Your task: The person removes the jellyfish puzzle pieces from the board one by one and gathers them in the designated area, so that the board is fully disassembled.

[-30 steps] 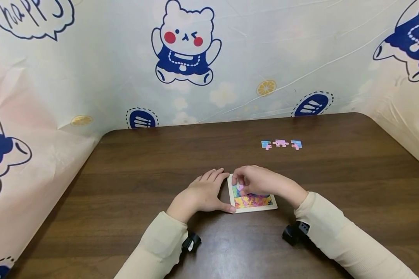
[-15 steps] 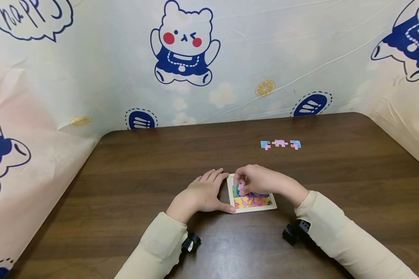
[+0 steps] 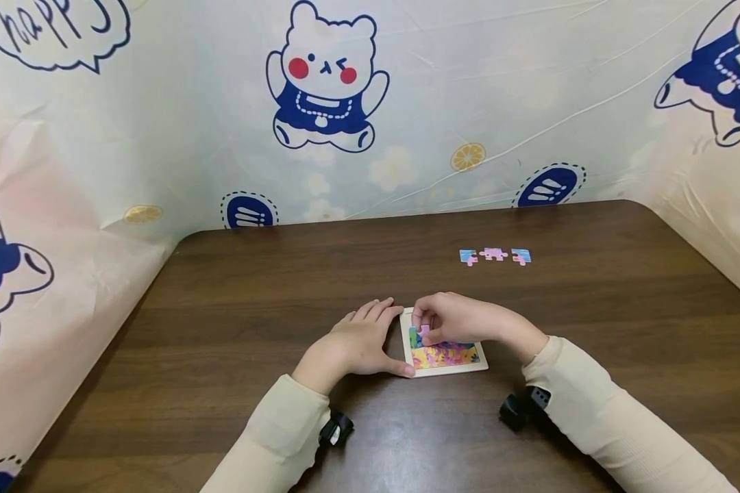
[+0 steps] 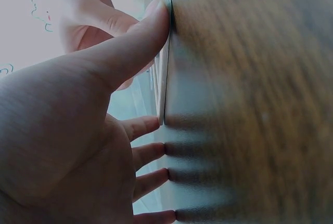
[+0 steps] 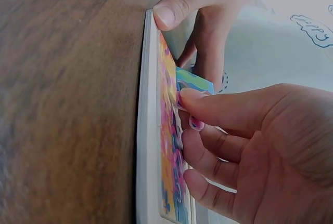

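A small jigsaw puzzle board with a white border lies on the table, its lower rows a yellow and pink flower pattern. At its left side rests my left hand, fingers spread, thumb on the near left corner and index finger by the far left corner. My right hand is over the board and pinches a blue-green and pink puzzle piece between thumb and fingers. In the right wrist view that piece stands tilted up from the board's surface. The right hand hides much of the board's upper part.
Three loose puzzle pieces lie in a row farther back: a blue-pink one, a pink one and another blue-pink one. Behind the brown wooden table hangs a printed cloth with bear drawings.
Both hands stay almost in place. The right fingers shift slightly at the pinched piece over the board's left part. The loose pieces stay put.
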{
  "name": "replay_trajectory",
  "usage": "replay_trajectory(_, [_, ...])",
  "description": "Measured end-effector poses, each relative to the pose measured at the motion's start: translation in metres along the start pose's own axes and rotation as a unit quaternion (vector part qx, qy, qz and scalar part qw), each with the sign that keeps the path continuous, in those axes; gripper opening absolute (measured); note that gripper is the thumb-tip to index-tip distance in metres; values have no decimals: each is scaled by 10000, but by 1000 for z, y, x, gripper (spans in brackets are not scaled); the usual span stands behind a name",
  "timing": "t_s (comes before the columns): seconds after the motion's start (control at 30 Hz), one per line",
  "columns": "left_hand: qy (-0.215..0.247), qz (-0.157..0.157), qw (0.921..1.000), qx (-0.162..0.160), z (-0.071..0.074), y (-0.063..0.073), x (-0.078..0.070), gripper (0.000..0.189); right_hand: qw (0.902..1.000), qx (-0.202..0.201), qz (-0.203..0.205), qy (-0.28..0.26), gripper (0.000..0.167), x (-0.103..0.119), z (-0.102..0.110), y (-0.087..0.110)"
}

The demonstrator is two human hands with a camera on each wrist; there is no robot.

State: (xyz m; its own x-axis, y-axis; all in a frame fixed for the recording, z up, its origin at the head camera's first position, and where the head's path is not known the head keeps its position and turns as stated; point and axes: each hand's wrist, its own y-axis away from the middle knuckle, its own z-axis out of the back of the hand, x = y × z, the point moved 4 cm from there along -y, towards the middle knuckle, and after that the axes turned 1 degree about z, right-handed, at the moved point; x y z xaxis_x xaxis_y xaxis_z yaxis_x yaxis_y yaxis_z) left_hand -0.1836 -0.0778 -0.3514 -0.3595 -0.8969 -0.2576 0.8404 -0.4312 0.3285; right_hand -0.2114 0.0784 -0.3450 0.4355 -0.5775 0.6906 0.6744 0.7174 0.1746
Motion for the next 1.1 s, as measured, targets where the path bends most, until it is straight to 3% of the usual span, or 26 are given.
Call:
replay_trajectory(0.7, [59, 25, 10000, -5, -2, -1, 2, 97, 9998, 8, 127, 133, 14, 0, -3, -2])
replay_trajectory(1.1, [6, 12, 10000, -65, -11, -11, 10, 103, 9996, 13, 169, 234, 14, -1, -1, -1])
